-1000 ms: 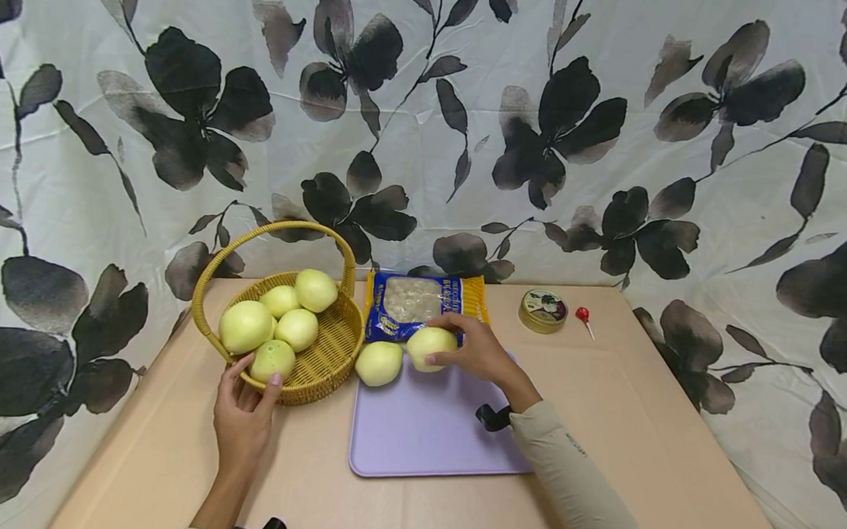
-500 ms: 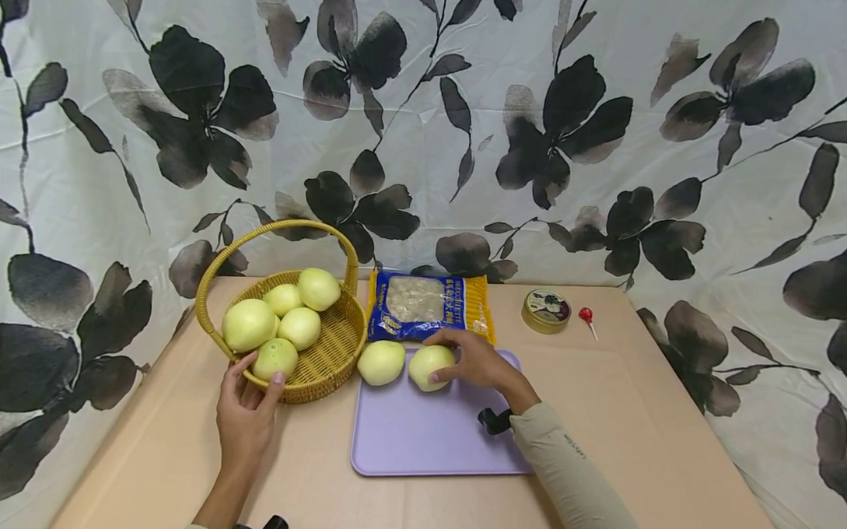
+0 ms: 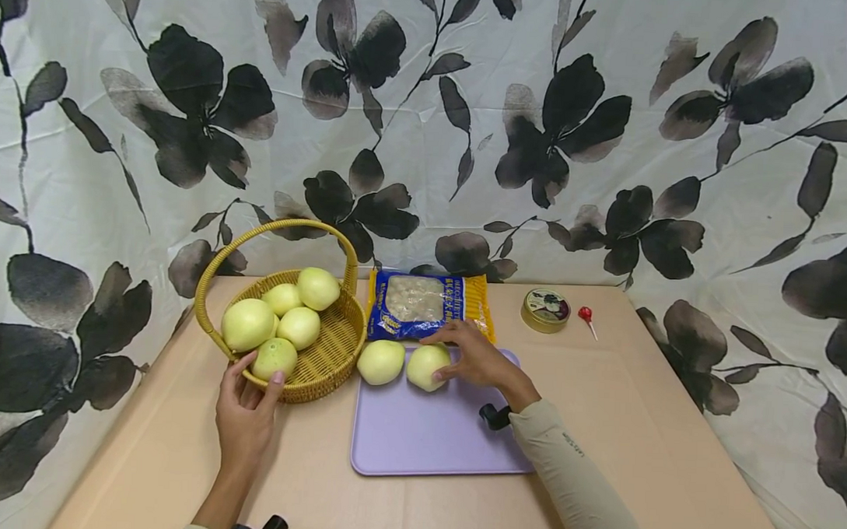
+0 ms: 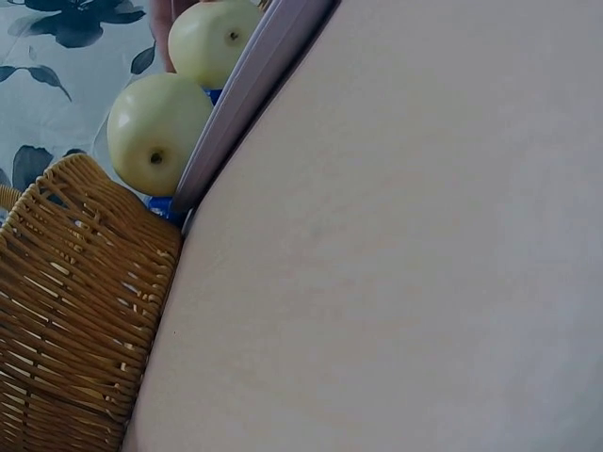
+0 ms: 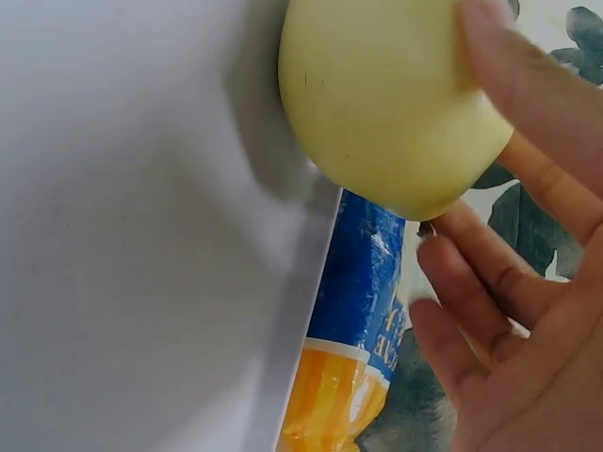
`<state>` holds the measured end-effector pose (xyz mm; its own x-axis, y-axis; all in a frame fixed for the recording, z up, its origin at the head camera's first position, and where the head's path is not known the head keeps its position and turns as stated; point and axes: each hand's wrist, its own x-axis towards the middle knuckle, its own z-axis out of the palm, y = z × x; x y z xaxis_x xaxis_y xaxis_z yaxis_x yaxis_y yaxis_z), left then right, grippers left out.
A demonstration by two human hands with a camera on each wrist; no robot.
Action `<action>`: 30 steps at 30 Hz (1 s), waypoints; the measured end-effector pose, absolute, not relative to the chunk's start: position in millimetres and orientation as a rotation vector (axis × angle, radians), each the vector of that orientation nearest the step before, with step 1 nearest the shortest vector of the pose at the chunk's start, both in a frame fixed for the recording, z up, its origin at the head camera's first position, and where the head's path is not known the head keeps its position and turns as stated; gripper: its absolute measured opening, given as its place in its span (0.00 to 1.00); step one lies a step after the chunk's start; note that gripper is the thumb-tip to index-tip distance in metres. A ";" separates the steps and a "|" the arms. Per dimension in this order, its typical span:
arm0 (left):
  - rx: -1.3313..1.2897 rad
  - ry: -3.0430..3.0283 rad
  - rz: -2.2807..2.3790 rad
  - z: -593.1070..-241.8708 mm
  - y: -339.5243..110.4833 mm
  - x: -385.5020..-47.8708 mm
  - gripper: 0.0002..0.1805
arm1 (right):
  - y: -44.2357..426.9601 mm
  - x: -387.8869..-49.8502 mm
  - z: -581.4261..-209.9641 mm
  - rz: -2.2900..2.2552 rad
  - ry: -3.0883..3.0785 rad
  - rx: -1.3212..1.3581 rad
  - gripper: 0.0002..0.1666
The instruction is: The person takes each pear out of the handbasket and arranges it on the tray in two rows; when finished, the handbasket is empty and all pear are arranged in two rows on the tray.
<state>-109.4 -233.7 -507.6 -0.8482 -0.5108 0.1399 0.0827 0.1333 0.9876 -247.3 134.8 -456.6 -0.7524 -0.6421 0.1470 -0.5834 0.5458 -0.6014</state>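
At the left of the head view stands a yellow wicker basket point(image 3: 327, 368) with a tall handle, holding several pale yellow-green pears point(image 3: 248, 325). My left hand point(image 3: 245, 418) grips the basket's front-left rim, its thumb beside the nearest pear. On the far edge of a lilac cutting board point(image 3: 431, 444) sits one pear point(image 3: 381, 363). Just right of it, my right hand point(image 3: 479, 361) holds another pear point(image 3: 425, 368) on the board between thumb and fingers. In the right wrist view the thumb lies on this pear point(image 5: 377, 104); some fingers sit apart below it.
Behind the board lies a blue and yellow food packet point(image 3: 418, 307). A round gold tin point(image 3: 546, 310) and a red lollipop point(image 3: 586, 320) are at the back right of the table point(image 3: 641, 443). A floral cloth point(image 3: 462, 165) hangs behind.
My right hand has lowered the pear onto the board, near the other one, then shifted it very slightly left. The left hand and basket have stayed in place.
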 end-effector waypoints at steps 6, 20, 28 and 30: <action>0.404 -1.968 -1.761 -507.2 -233.8 -108.5 0.34 | 131.7 -248.0 -456.4 -1.085 2.613 -1.071 0.35; 0.393 -1.963 -1.763 -507.4 -233.3 -108.2 0.34 | 133.0 -242.8 -453.9 -1.271 2.602 -0.977 0.33; 0.386 -1.959 -1.756 -507.0 -232.7 -108.2 0.34 | 135.2 -241.5 -450.6 -1.307 2.582 -0.950 0.33; 0.386 -1.961 -1.753 -506.9 -232.5 -108.2 0.34 | 134.6 -241.6 -450.3 -1.326 2.579 -0.935 0.33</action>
<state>-108.2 -232.5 -506.9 -0.8460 -0.5080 0.1621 0.1044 0.1404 0.9846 -241.6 134.6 -450.3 -0.8076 -0.5595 0.1863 -0.4771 0.4344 -0.7640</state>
